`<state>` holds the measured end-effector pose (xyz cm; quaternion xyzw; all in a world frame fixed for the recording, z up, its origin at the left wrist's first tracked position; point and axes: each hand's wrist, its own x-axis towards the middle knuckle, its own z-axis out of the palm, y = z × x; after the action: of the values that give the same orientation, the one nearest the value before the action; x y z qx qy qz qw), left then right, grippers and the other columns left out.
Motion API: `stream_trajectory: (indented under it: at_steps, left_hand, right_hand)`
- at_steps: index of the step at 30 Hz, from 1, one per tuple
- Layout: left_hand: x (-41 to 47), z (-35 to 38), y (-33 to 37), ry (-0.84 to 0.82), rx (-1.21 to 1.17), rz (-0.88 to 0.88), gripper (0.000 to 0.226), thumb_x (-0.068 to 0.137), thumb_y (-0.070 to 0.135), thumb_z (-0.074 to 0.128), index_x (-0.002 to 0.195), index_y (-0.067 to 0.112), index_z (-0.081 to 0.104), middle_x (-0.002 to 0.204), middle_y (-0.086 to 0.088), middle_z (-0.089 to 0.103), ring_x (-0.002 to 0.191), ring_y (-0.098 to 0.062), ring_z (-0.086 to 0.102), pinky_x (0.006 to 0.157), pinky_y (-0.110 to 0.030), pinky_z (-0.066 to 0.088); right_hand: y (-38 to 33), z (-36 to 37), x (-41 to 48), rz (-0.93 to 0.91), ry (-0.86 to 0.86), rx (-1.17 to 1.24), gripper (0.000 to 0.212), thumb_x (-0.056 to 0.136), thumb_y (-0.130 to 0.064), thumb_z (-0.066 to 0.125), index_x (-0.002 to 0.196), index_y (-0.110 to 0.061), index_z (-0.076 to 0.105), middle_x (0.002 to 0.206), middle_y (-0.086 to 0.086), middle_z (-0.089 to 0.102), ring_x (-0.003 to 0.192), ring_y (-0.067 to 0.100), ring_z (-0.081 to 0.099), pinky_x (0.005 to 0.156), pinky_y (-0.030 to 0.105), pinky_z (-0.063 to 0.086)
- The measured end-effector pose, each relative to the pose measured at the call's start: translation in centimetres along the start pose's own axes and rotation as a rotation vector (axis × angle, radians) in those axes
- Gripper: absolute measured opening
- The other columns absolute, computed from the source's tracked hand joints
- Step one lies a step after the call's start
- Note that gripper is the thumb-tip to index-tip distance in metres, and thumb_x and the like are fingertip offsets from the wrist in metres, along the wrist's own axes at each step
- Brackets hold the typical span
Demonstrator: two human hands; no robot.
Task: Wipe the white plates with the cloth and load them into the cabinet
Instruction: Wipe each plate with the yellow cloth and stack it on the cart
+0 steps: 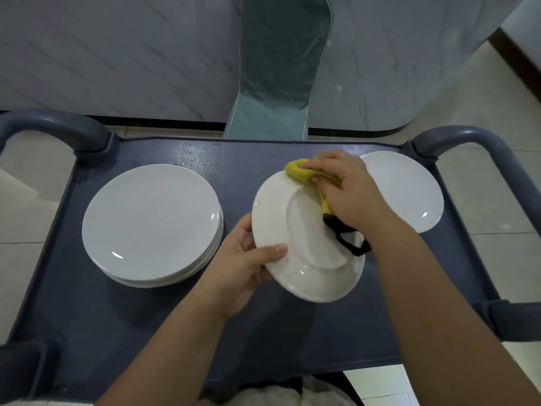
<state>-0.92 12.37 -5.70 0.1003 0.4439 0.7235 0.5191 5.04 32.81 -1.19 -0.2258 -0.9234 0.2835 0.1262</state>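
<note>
While left fingers (275,251) pinch the plate (273,209), right fingers (320,164) clutch the cloth (298,172) against it.

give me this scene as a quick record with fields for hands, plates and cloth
left hand: grips held plate by its rim
right hand: presses yellow cloth on held plate
held plate: tilted, underside up, above cart
plate stack: on cart, left side
single plate: on cart, right side, partly behind right hand
</note>
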Motion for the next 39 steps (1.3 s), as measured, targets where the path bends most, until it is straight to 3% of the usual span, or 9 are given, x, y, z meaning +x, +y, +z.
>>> stream_trajectory:
  at_steps: [4, 6, 10, 14, 19, 25, 33, 36, 39]
  left_hand:
    - [0.4, -0.8, -0.5, 0.071, -0.232, -0.052, 0.048, 0.069, 0.001, 0.066, 0.114, 0.016, 0.059, 0.098, -0.002, 0.074, 0.084, -0.017, 0.072, 0.058, -0.027, 0.057]
    - [0.5, -0.7, -1.1, 0.104, -0.299, -0.061, 0.047, 0.069, 0.001, 0.066, 0.113, 0.016, 0.060, 0.099, -0.002, 0.075, 0.084, -0.016, 0.073, 0.059, -0.027, 0.058]
    - [1.1, -0.1, -1.5, 0.221, -0.391, -0.026, 0.048, 0.072, 0.001, 0.064, 0.118, 0.015, 0.060, 0.108, -0.007, 0.073, 0.091, -0.020, 0.072, 0.064, -0.031, 0.059]
    - [1.6, 0.1, -0.4, 0.230, -0.445, 0.048, 0.048, 0.074, 0.002, 0.063, 0.120, 0.017, 0.060, 0.113, -0.010, 0.071, 0.096, -0.024, 0.071, 0.067, -0.034, 0.060]
    - [1.0, 0.5, 0.5, 0.142, -0.498, 0.076, 0.053, 0.073, -0.001, 0.062, 0.121, 0.021, 0.058, 0.112, -0.001, 0.073, 0.099, -0.018, 0.071, 0.066, -0.030, 0.059]
    - [1.0, 1.9, 0.0, 0.178, -0.430, -0.021, 0.053, 0.076, 0.005, 0.064, 0.127, 0.016, 0.056, 0.122, -0.015, 0.067, 0.096, -0.026, 0.070, 0.068, -0.034, 0.060]
    - [-0.5, -0.7, 1.3, -0.096, -0.088, 0.013, 0.060, 0.072, -0.003, 0.069, 0.126, 0.017, 0.056, 0.120, -0.009, 0.067, 0.104, -0.027, 0.068, 0.069, -0.040, 0.059]
    - [-0.6, 0.2, 0.9, -0.205, 0.089, -0.003, 0.060, 0.069, 0.000, 0.076, 0.121, 0.025, 0.062, 0.119, -0.009, 0.068, 0.104, -0.028, 0.067, 0.072, -0.041, 0.059]
    - [-0.4, 1.2, 0.4, -0.139, 0.147, 0.015, 0.055, 0.071, 0.000, 0.074, 0.119, 0.025, 0.062, 0.113, -0.010, 0.070, 0.103, -0.030, 0.068, 0.072, -0.041, 0.058]
  right_hand:
    - [2.1, -0.7, -3.9, 0.278, 0.017, 0.146, 0.034, 0.092, -0.007, 0.058, 0.105, -0.038, 0.066, 0.106, -0.010, 0.058, 0.108, 0.013, 0.053, 0.085, -0.001, 0.032]
    - [1.4, 0.1, -7.5, 0.341, 0.166, 0.173, 0.043, 0.090, -0.004, 0.060, 0.097, -0.046, 0.062, 0.105, -0.013, 0.058, 0.107, 0.014, 0.055, 0.085, 0.001, 0.034]
    - [-3.0, 5.0, -12.4, 0.111, 0.320, -0.010, 0.037, 0.088, -0.006, 0.055, 0.112, -0.032, 0.068, 0.118, 0.000, 0.058, 0.099, 0.029, 0.053, 0.092, 0.033, 0.042]
    - [-4.5, 6.5, -12.6, -0.173, 0.253, -0.133, 0.038, 0.088, -0.003, 0.047, 0.112, -0.019, 0.073, 0.127, 0.006, 0.058, 0.095, 0.030, 0.046, 0.092, 0.031, 0.040]
    - [-0.5, 2.8, -12.6, 0.128, 0.497, 0.004, 0.038, 0.085, 0.008, 0.058, 0.113, -0.015, 0.068, 0.126, 0.007, 0.054, 0.109, 0.030, 0.048, 0.102, 0.037, 0.040]
    - [-4.1, 6.5, -13.0, -0.250, 0.352, -0.144, 0.039, 0.087, -0.003, 0.051, 0.115, -0.021, 0.071, 0.132, 0.003, 0.052, 0.102, 0.028, 0.045, 0.095, 0.033, 0.040]
    - [2.5, -0.4, -8.4, 0.207, 0.378, 0.213, 0.042, 0.090, 0.005, 0.059, 0.106, -0.034, 0.062, 0.112, 0.000, 0.054, 0.110, 0.017, 0.053, 0.100, 0.015, 0.037]
    - [0.1, -1.8, -4.0, 0.060, 0.281, 0.101, 0.031, 0.090, 0.002, 0.059, 0.110, -0.021, 0.069, 0.111, 0.008, 0.059, 0.108, 0.025, 0.053, 0.099, 0.016, 0.034]
    - [-4.8, -0.2, -3.2, -0.349, 0.115, -0.120, 0.029, 0.082, -0.003, 0.064, 0.105, -0.017, 0.075, 0.115, 0.010, 0.064, 0.097, 0.035, 0.056, 0.094, 0.039, 0.042]
